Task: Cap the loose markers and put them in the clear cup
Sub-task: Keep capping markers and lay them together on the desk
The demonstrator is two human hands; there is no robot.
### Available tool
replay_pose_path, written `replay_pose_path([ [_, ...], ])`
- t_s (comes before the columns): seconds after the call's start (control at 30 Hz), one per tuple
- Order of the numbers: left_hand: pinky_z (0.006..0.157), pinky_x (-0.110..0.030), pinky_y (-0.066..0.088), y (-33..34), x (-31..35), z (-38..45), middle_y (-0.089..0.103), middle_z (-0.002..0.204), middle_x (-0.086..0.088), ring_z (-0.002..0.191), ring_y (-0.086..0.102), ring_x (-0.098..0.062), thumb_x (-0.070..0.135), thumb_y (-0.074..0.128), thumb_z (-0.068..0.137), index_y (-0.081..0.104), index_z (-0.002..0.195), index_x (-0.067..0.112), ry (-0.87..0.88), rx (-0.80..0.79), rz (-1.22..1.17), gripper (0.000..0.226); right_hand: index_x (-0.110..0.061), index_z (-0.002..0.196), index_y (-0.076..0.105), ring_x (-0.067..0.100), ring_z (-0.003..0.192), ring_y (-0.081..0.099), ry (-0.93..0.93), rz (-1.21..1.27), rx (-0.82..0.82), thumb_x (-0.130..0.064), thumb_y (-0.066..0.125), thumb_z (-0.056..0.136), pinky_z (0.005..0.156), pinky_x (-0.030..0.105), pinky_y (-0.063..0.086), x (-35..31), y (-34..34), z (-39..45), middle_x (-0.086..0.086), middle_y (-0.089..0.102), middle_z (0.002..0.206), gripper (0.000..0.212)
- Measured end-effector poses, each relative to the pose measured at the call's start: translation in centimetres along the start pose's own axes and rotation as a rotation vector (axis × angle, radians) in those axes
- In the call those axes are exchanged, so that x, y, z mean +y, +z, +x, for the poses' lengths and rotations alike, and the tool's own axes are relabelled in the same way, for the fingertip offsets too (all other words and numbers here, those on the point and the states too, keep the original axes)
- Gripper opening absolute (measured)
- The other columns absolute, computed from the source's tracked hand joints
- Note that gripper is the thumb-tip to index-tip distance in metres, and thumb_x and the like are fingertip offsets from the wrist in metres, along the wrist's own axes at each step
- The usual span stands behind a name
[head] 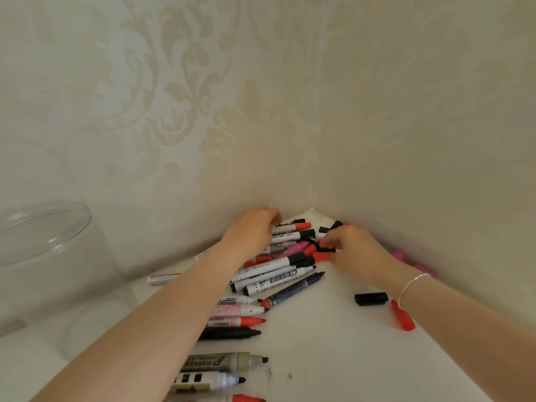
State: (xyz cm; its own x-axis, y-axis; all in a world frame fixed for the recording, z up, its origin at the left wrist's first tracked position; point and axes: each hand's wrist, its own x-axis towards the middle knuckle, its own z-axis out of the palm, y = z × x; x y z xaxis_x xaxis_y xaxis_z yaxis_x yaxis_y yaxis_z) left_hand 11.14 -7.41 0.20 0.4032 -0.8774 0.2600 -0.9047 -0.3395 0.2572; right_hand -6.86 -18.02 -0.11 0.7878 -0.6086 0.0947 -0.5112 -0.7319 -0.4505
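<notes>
A pile of white-barrelled markers (275, 274) with red, black and pink ends lies in the corner of the white table (319, 343). My left hand (252, 232) lies over the far side of the pile, its fingers curled over a couple of white markers. My right hand (352, 249) pinches a black cap (323, 248) at the pile's right edge, beside red caps (320, 257). Several uncapped markers (235, 320) lie in a row nearer to me. The clear cup (43, 236) stands at the far left with nothing visible inside it.
A loose black cap (371, 298) and a loose red cap (403, 316) lie under my right wrist. Pink markers (414, 265) sit against the right wall. Two patterned walls meet in the corner just behind the pile. A white marker (162, 278) lies near the left wall.
</notes>
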Motion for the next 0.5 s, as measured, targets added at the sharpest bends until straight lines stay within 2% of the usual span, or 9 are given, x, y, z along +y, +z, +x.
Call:
replay_pose_path([
  [0.13, 0.087, -0.032, 0.044, -1.4, 0.6, -1.2, 0.057, 0.115, -0.002, 0.103, 0.055, -0.021, 0.013, 0.042, 0.099, 0.064, 0.114, 0.018, 0.004, 0.013, -0.072, 0.028, -0.025, 0.111, 0.067, 0.016, 0.087, 0.052, -0.077, -0.244, -0.076, -0.008, 0.052, 0.090, 0.072, 0.022, 0.040, -0.9, 0.7, 0.9, -0.002, 0.052, 0.094, 0.030],
  [0.2, 0.090, -0.030, 0.044, -2.8, 1.0, -2.4, 0.055, 0.116, 0.000, 0.104, 0.055, -0.018, 0.013, 0.046, 0.097, 0.066, 0.109, 0.019, 0.018, -0.001, -0.102, 0.024, -0.023, 0.107, 0.067, 0.020, 0.094, 0.053, -0.103, -0.313, -0.045, -0.010, 0.051, 0.091, 0.076, 0.025, 0.043, -0.9, 1.1, 0.9, 0.000, 0.049, 0.097, 0.027],
  [0.3, 0.087, -0.025, 0.042, -5.1, 1.8, -5.1, 0.054, 0.108, 0.003, 0.097, 0.054, -0.012, 0.016, 0.054, 0.095, 0.069, 0.104, 0.023, 0.054, -0.059, -0.123, 0.019, -0.015, 0.099, 0.065, 0.023, 0.093, 0.052, -0.085, -0.348, 0.064, -0.015, 0.052, 0.091, 0.071, 0.028, 0.038, -0.8, 1.2, 0.1, 0.002, 0.048, 0.094, 0.015],
  [0.4, 0.083, -0.022, 0.046, -7.2, 2.5, -8.2, 0.059, 0.095, 0.009, 0.089, 0.057, -0.006, 0.020, 0.063, 0.090, 0.072, 0.098, 0.025, 0.064, -0.168, -0.205, 0.013, -0.011, 0.096, 0.059, 0.027, 0.087, 0.052, -0.034, -0.252, 0.122, -0.016, 0.054, 0.089, 0.067, 0.027, 0.034, -1.8, 0.6, -0.6, 0.008, 0.056, 0.097, 0.010],
  [0.5, 0.079, -0.027, 0.050, -8.5, 2.9, -11.3, 0.066, 0.083, 0.010, 0.081, 0.061, -0.007, 0.030, 0.070, 0.084, 0.071, 0.084, 0.033, 0.051, -0.364, -0.259, 0.003, -0.016, 0.091, 0.053, 0.025, 0.080, 0.055, -0.024, -0.097, 0.123, -0.023, 0.056, 0.089, 0.069, 0.032, 0.047, -4.0, 0.2, -1.9, 0.005, 0.059, 0.092, 0.008],
])
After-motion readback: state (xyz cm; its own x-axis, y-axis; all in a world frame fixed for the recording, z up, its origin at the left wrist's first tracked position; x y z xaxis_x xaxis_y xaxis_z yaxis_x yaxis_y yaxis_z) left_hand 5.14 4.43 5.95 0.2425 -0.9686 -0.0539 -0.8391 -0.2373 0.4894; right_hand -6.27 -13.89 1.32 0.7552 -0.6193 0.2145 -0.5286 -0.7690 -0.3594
